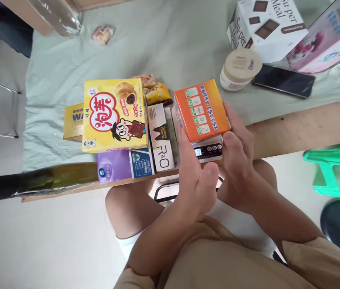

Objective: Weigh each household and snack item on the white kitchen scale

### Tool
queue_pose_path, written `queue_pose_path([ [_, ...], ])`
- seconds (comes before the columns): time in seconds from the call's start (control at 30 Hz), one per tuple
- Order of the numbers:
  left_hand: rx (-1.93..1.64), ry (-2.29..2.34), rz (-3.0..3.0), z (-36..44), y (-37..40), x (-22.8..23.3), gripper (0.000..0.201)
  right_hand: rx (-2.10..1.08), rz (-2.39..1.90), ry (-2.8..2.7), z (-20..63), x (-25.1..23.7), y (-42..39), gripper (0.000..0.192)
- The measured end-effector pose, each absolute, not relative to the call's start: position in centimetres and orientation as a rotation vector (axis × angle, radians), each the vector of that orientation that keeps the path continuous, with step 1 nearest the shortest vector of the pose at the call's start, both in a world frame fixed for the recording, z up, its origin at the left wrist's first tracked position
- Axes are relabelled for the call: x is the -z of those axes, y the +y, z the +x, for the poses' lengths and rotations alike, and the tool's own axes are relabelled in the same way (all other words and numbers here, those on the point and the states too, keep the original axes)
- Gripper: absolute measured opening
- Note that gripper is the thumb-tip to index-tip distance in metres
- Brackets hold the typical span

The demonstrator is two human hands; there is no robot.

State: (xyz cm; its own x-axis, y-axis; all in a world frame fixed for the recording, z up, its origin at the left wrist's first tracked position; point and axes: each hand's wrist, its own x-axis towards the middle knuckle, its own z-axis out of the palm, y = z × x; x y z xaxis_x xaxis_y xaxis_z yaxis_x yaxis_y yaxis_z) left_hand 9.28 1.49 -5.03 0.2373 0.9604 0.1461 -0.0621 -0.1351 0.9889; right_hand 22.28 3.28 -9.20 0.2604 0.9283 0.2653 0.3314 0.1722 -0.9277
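Observation:
Both of my hands hold an orange box over a small digital scale at the table's front edge. My left hand presses the box's left side. My right hand grips its right side, fingers up along the edge. The scale's display and buttons show just under the box. Whether the box rests on the scale I cannot tell.
Left of the scale stand a white R&O box, a yellow cartoon snack box on a purple box, and a dark bottle. Farther back: a cream jar, black phone, Super Meal box. A green stool sits right.

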Motion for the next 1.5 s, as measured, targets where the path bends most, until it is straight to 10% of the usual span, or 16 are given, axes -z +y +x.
queue_pose_path([
  [0.33,-1.136,0.972,1.362,8.6,1.9,8.5,0.081,-0.607,-1.481,-1.35,23.1,10.0,2.2,0.057],
  [0.53,-1.732,0.836,1.544,8.4,0.3,7.8,0.071,-0.316,-1.419,-1.129,25.3,11.8,2.9,0.042],
  [0.87,-1.955,1.214,1.462,3.8,0.8,4.8,0.006,-0.287,-1.335,-0.983,25.1,11.4,1.5,0.019],
  [1.2,-1.634,0.966,1.693,4.4,0.6,4.9,0.052,-0.483,-1.547,-0.919,25.5,10.1,1.5,0.057],
  [1.33,-1.532,1.15,1.779,5.3,2.1,4.9,0.035,-0.379,-1.38,-0.991,25.8,10.7,2.2,0.023],
  [1.5,-1.186,1.183,2.174,5.9,5.6,2.8,0.024,-0.251,-1.315,-1.224,25.7,11.9,2.5,0.049],
])
